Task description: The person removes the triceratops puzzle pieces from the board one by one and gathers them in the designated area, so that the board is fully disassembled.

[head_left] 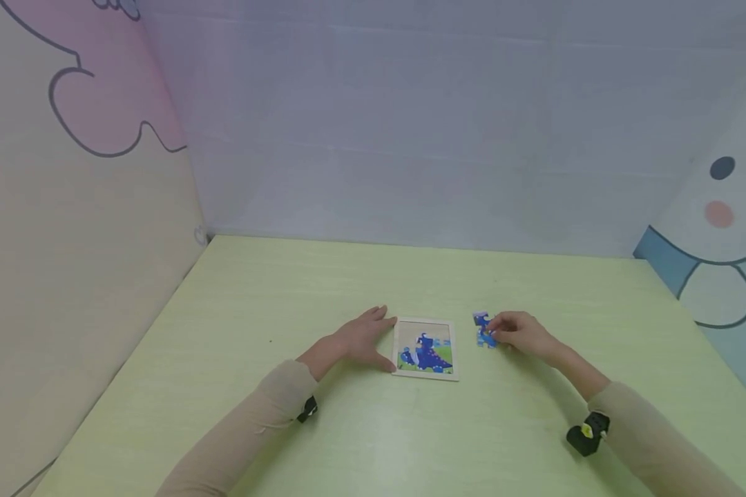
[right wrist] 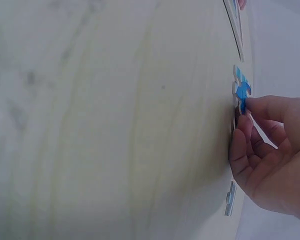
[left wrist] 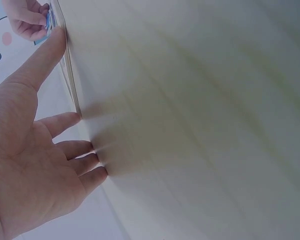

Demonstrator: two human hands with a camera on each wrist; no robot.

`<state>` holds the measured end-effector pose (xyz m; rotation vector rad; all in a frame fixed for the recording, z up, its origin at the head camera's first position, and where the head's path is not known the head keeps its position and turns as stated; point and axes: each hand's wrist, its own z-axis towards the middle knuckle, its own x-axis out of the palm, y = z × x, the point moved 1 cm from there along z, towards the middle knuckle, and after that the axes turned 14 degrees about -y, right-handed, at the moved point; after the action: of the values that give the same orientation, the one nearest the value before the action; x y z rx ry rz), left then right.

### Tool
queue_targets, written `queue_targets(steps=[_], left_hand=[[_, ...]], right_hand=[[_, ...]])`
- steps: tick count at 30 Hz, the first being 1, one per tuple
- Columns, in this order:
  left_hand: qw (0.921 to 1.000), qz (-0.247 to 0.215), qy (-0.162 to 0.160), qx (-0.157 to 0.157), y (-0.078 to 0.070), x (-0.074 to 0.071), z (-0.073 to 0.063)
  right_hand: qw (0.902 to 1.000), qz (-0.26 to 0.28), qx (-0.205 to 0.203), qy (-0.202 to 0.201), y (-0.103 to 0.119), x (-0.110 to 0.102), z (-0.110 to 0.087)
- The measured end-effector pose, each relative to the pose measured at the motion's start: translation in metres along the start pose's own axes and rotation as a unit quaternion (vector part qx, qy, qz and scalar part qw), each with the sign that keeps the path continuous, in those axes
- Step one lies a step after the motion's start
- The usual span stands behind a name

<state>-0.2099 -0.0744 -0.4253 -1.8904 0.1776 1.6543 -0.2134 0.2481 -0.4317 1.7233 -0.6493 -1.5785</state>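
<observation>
Here | left fingers (left wrist: 65,123) spread wide, touching puzzle frame (head_left: 425,376) | right fingers (right wrist: 268,105) pinch blue piece (right wrist: 242,92) at tips

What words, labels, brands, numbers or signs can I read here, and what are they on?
None can be read.
Puzzle board and loose puzzle pieces: colourful pictures, no legible text.
Side walls: cartoon shapes, no legible text.
Right black wrist device: a yellow mark, too small to tell whether it holds writing.
</observation>
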Motion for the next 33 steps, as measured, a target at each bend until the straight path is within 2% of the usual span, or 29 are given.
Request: queue_targets(steps=[9,20,33], left_hand=[[1.0,-0.009,0.002,-0.002,-0.002,-0.002,-0.002],[0.9999,-0.01,0.001,-0.003,-0.002,-0.003,-0.002],[0.9999,-0.004,0.005,-0.009,0.0,-0.001,-0.001]], right_hand=[[0.9995,-0.014,-0.009,0.027,0.005,-0.003,0.001],[0.9991,-0.017,-0.026,0.029,0.005,-0.005,0.001],[0.9991,0.01,-0.028,0.03,0.005,-0.011,-0.001]])
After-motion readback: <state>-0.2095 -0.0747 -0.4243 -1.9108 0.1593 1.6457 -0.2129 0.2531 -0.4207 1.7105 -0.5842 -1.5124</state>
